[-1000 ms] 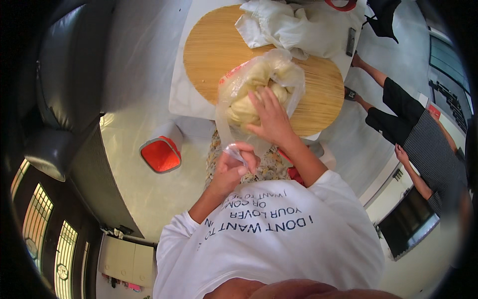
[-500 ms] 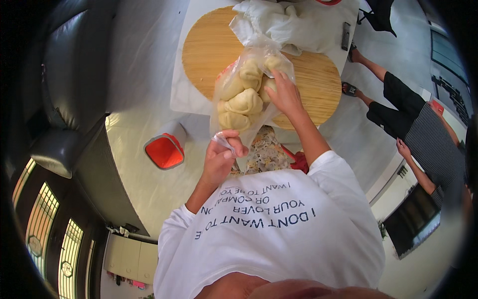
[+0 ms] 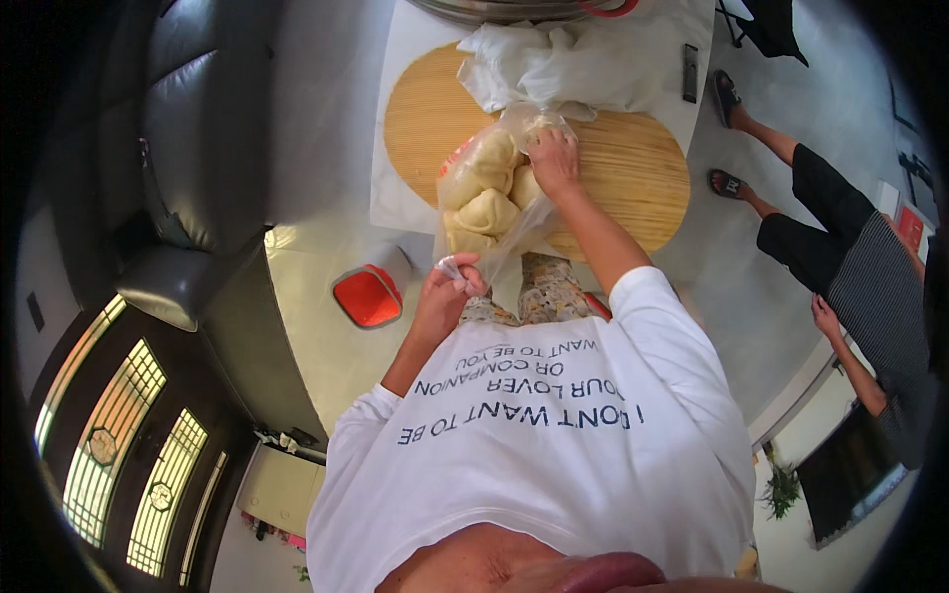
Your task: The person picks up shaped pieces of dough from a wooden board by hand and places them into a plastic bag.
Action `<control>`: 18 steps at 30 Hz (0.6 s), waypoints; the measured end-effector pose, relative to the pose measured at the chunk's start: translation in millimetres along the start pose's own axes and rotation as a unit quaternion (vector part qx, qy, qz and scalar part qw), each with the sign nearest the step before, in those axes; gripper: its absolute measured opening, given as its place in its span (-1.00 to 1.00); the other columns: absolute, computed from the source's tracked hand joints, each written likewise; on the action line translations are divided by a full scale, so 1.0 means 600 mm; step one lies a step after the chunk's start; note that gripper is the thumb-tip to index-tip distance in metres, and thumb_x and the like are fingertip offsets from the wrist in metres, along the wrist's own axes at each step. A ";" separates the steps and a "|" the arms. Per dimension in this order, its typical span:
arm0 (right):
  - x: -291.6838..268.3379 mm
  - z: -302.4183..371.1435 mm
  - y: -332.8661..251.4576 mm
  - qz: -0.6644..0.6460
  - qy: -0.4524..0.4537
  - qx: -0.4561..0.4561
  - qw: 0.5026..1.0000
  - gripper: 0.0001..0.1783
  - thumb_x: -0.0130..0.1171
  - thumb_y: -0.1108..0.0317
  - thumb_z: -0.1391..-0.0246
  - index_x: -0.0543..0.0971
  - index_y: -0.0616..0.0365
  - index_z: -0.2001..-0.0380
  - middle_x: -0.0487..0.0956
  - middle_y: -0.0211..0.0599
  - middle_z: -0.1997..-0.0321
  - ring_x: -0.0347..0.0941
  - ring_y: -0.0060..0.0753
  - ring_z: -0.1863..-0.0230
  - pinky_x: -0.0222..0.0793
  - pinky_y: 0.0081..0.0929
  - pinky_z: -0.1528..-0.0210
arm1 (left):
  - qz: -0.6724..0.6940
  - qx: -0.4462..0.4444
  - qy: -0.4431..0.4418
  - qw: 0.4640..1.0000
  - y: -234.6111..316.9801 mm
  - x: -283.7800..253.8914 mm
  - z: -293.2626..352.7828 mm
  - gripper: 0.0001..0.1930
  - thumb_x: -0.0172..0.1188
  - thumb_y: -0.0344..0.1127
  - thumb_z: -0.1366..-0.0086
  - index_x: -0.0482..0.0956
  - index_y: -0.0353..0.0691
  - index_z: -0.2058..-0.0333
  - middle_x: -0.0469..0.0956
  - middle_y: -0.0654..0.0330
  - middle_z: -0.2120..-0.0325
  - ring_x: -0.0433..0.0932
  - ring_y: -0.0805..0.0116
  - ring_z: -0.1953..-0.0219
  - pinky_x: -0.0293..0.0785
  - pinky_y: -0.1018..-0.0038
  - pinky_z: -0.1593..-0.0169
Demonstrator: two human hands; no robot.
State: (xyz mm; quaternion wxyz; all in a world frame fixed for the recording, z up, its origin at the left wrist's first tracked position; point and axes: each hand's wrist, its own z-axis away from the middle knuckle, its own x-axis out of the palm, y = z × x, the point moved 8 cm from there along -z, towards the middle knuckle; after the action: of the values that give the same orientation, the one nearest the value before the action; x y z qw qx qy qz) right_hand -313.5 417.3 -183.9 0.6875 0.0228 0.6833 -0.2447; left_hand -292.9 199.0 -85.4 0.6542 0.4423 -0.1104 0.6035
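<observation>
A clear plastic bag [image 3: 514, 237] with several pale, round steamed buns [image 3: 488, 211] in it lies across two round wooden mats. My left hand [image 3: 450, 294] is closed on the near edge of the bag, with the film bunched between thumb and fingers. At the bag's far end my right hand [image 3: 557, 163] has its fingers curled over a bun [image 3: 541, 127]. Film partly covers that spot, so how much of the hand is inside the bag is hard to make out.
Beyond the bag, a white cloth [image 3: 554, 64] lies bunched on the white table [image 3: 400, 198], over the ribbed mats [image 3: 633, 183]. A grey bin [image 3: 368, 295] with a red inside stands on the floor at left. Another person [image 3: 840, 227] stands at right.
My right hand has shifted toward the bag's far end, and its fingers have closed round the bun there. My left hand keeps its hold on the near edge. The whole view has shifted slightly.
</observation>
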 end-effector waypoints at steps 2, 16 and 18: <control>-0.029 -0.003 0.014 -0.079 0.048 0.034 0.995 -0.94 0.06 0.37 0.19 0.44 0.05 0.54 0.40 -0.41 0.38 0.30 -0.31 0.24 0.15 -0.33 0.17 | -0.020 -0.002 0.014 1.000 0.004 -0.013 0.006 -0.66 0.02 -0.31 -0.06 0.32 -0.28 0.16 0.41 0.20 0.45 0.36 0.44 0.37 0.29 0.45 0.22; -0.201 0.120 -0.018 -0.713 0.177 0.289 0.614 -0.94 -0.06 0.44 0.03 0.32 0.19 0.48 0.24 -0.50 0.68 0.14 -0.69 0.65 0.25 -0.63 0.46 | -0.018 0.010 -0.089 0.996 0.063 -0.027 -0.004 -0.66 -0.04 -0.26 -0.08 0.33 -0.41 0.23 0.44 0.12 0.57 0.38 0.40 0.48 0.30 0.55 0.32; -0.242 0.153 -0.047 -0.715 0.224 0.300 0.591 -0.95 -0.05 0.44 0.04 0.34 0.19 0.48 0.23 -0.51 0.69 0.13 -0.71 0.66 0.24 -0.62 0.47 | -0.052 -0.002 -0.143 0.988 0.068 -0.005 0.012 -0.68 -0.07 -0.28 -0.08 0.34 -0.42 0.26 0.41 0.16 0.68 0.33 0.41 0.62 0.30 0.56 0.38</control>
State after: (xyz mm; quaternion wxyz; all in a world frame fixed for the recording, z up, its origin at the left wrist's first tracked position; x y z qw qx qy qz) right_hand -230.7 403.1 -31.5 0.0714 -0.2135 0.5003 -0.8361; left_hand -327.1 186.9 -65.3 0.6634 0.5278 -0.1811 0.4985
